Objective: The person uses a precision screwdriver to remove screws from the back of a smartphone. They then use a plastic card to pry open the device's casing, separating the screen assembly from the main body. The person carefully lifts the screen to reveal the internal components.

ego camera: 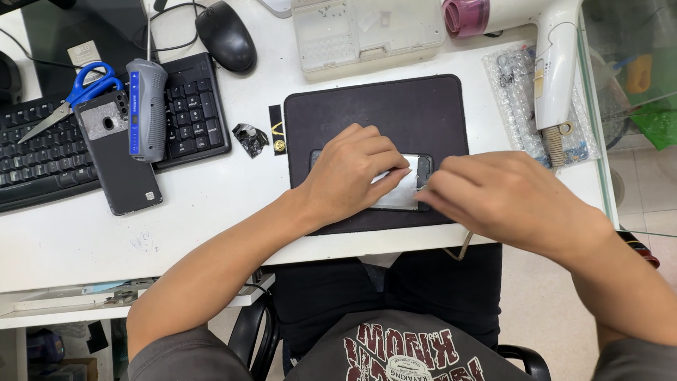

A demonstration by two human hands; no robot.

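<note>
The phone [405, 185] lies lengthwise across the mat [381, 113], left hand [349, 173] pressing it, right hand [504, 197] pinching its right end.

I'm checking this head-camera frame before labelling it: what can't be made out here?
- Phone on the dark mat: mostly covered by left hand and right hand.
- Right hand's fingertips: hidden under the hand, so its grip is unclear.
- Hair dryer and clear plastic case: cut off by the top edge.
- Small black parts beside the keyboard: too small to identify.
</note>
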